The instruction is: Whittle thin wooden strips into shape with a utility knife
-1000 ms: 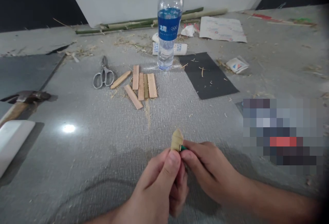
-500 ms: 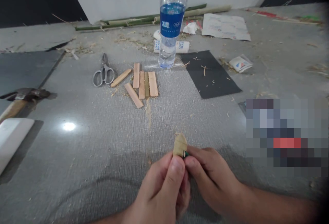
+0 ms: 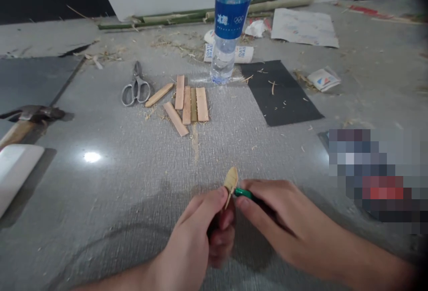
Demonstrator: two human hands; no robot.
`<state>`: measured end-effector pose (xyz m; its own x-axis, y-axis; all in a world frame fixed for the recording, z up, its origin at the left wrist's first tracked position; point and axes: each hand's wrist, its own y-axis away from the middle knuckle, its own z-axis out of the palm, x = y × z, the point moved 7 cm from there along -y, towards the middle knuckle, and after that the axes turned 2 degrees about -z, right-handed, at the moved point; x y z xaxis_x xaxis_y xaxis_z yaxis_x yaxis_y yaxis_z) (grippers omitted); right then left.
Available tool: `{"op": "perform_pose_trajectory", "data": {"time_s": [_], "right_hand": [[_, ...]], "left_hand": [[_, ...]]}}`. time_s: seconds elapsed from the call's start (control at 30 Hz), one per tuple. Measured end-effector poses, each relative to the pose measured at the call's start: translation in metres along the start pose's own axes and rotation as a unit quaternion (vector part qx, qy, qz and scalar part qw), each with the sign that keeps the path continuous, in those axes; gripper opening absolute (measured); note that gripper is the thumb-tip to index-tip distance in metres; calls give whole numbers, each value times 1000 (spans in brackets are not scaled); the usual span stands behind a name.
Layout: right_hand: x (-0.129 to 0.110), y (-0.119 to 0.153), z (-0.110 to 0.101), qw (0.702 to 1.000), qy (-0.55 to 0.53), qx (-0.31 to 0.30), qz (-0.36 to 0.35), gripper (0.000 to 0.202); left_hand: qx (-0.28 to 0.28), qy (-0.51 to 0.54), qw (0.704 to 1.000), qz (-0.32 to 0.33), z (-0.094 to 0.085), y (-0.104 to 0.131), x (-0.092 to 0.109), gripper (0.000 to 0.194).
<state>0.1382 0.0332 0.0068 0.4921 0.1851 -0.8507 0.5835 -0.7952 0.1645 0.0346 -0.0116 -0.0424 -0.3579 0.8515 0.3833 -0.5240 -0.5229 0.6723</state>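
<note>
We see the left hand (image 3: 200,233) pinching a small pale bamboo piece (image 3: 230,180) between thumb and fingers; the thumb (image 3: 214,199) lies along its near face, and the piece's pointed upper end sticks up clear above the fingertips, tilted a little to the right. The fingers of that hand are curled shut around the lower part of the piece, which is hidden inside the grip.

The right hand (image 3: 274,219) is closed around a small green tool (image 3: 243,193), of which only the front end shows, poking out between thumb and forefinger. Its tip touches the right edge of the bamboo piece, just above the left thumb. What kind of tool it is we cannot tell, since the rest is covered by the hand. Both hands are held low over the grey table (image 3: 110,184), near its front edge, with fingertips almost meeting at the piece.

Farther back on the table we find a row of flat bamboo slats (image 3: 189,106) lying side by side, two more slanting next to them, and a pair of scissors (image 3: 135,90) just to their left. Behind the slats stands an upright water bottle (image 3: 229,28) with a blue label. To the right of it lies a black sheet (image 3: 282,92) sprinkled with shavings. Green bamboo stalks (image 3: 187,18) lie along the back edge, and a hammer (image 3: 30,119) rests at the far left, well apart from the hands
</note>
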Motion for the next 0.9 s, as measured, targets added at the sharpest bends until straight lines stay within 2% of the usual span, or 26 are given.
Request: {"op": "perform_pose_trajectory", "data": {"time_s": [0.2,0.27,0.33,0.37,0.43,0.5,0.57,0.63,0.67,0.73,0.83,0.9], "right_hand": [[3,-1,-5,993,121,12,-2,29],[5,-2,-6,992,127,13,-2,31],[6,-2,-8,992,128,23,0,33],[6,-2,-10,991,129,33,3,34],[8,-2,-14,988,140,57,12,36],[10,-2,-17,984,159,81,21,37],[12,-1,-19,977,183,104,34,37],[13,0,-22,970,201,126,48,36],[13,1,-23,968,207,134,51,34],[12,2,-24,965,216,140,48,32],[8,3,-29,962,230,140,31,32],[7,3,-32,962,238,133,16,32]], "left_hand": [[67,-13,998,-1,-1,-2,6,38],[70,-40,996,29,-1,1,12,30],[79,-132,984,93,0,6,24,19],[90,-207,965,136,0,10,31,14],[112,-380,891,221,2,17,44,9],[139,-526,785,297,4,23,53,12],[167,-621,674,362,6,28,59,13],[178,-674,591,405,8,30,61,14],[177,-691,565,415,9,30,61,14],[168,-714,534,420,10,29,61,16],[153,-734,507,426,12,33,63,17],[142,-739,502,426,11,35,65,17]]}}
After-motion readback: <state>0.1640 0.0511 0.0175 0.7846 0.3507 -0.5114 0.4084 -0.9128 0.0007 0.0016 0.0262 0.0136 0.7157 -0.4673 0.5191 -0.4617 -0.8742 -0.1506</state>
